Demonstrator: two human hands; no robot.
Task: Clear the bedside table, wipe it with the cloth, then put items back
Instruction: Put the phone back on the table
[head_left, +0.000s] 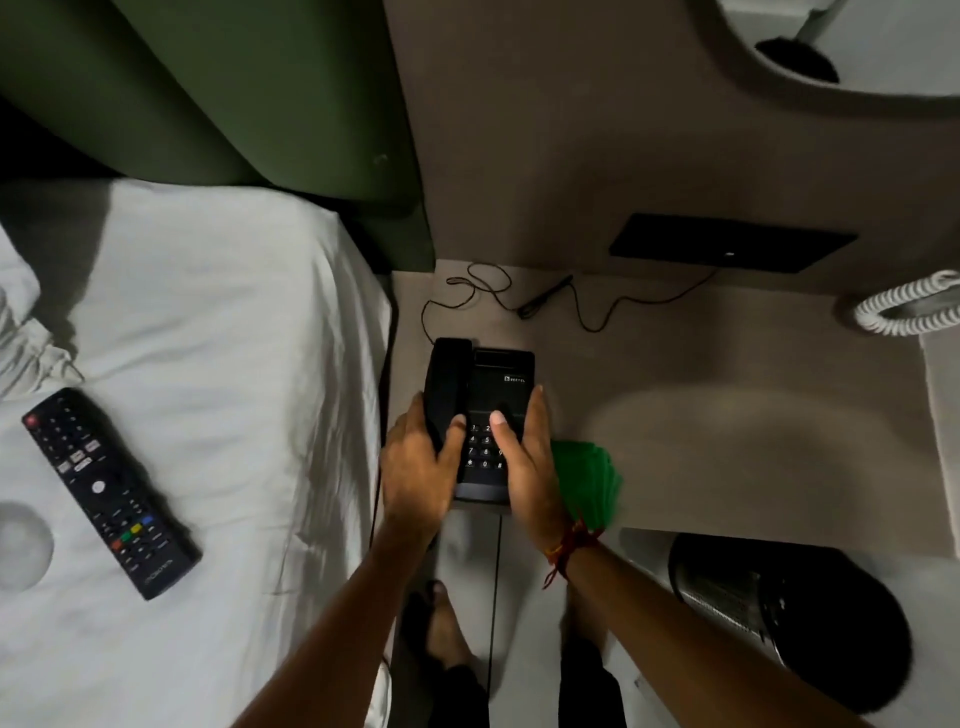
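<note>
Both hands grip a black desk telephone (483, 415) at the near edge of the table (727, 415). Left hand (421, 467) wraps the handset side, thumb on the keypad edge; right hand (524, 457) clasps the opposite side, thumb across the number keys, fingers along the right flank. A red thread band (571, 545) circles the right wrist. Whether the telephone rests on the surface or is lifted slightly clear, cannot tell. Telephone's long axis runs away from the person, keypad end near, display end toward the wall; handset lies in its cradle along the left side, parallel to that axis. Small white lettering at the upper right of the body, likely "BEETEL", barely legible. Thin black cord (493, 291) loops on the table behind the telephone. Green cloth (587, 478) lies bunched just right of the right hand, at the table's near edge, partly hidden by the wrist. Black wall panel (727, 241) above the table. Coiled white cord (904, 306) at far right. On the white bed (208, 312) to the left, a black remote control (109, 488) lies diagonally, red power button at the far end; brand print at the near end unreadable. Dark mesh bin (779, 613) on the floor, lower right.
</note>
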